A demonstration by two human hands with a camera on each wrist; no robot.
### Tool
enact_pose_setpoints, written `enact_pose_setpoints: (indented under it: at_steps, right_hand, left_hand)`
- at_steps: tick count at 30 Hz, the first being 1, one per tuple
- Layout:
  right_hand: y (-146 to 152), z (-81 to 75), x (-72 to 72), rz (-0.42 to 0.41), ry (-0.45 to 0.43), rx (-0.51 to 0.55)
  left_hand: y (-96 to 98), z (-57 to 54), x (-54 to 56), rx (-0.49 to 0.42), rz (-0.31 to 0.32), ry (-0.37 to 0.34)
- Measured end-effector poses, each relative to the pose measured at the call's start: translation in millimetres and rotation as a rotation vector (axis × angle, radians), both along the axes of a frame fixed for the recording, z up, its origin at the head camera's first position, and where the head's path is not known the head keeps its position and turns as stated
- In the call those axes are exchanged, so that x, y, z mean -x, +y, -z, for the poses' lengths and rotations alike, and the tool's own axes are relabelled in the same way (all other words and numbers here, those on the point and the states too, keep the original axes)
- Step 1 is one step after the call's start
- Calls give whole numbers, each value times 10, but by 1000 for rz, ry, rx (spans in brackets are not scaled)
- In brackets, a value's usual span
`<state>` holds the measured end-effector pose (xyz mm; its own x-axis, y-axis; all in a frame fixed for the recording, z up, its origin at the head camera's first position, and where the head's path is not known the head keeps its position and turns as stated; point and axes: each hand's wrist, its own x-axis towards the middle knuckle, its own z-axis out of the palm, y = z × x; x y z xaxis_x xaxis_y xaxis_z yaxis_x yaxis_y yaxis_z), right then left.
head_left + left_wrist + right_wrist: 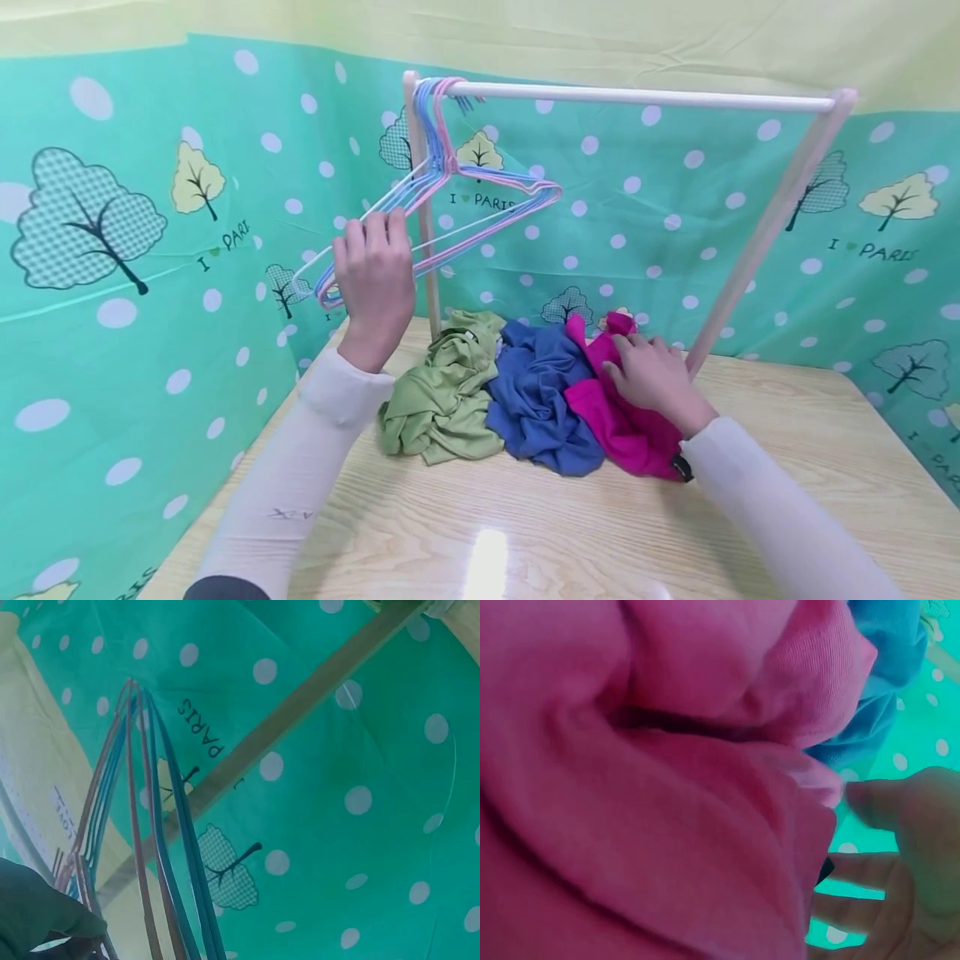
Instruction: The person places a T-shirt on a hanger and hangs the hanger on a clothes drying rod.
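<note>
My left hand (377,271) grips the left ends of a bunch of blue, pink and white clothes hangers (450,163), their hooks over the rack's bar at its left end. In the left wrist view the thin hanger wires (135,825) fan out from the fingers. At the right, my right hand (652,372) is at the far part of a crumpled magenta garment (626,433). The right wrist view has its thumb and fingers spread along the edge of the cloth (667,787), not closed round it.
A clothes rack with a white bar (645,96) and wooden posts (772,229) stands on a wooden table (420,525). Beside the magenta garment lie a crumpled blue garment (540,400) and a green one (450,408). A patterned teal curtain (225,350) surrounds the table's back and sides.
</note>
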<state>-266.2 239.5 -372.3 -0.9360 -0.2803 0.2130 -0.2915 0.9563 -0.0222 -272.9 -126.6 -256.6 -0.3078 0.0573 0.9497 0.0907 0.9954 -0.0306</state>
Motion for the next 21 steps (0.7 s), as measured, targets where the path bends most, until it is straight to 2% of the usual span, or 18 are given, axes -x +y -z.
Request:
enact_pose_setpoints:
  at_steps: [7,11,17,21]
  right_hand:
    - [100,-49,111,-12,-56,68]
    - [138,-111,176,-1,-129,134]
    - [172,-205,293,49,-246,180]
    - [248,-208,378,40,-273,178]
  left_hand:
    - [-28,-18,14,-22,42,-57]
    - [-38,-41,-3,-32,75,-93]
    - [-49,-96,-35,-149,211,-203]
    - [-33,-142,-52,-226,277,-249]
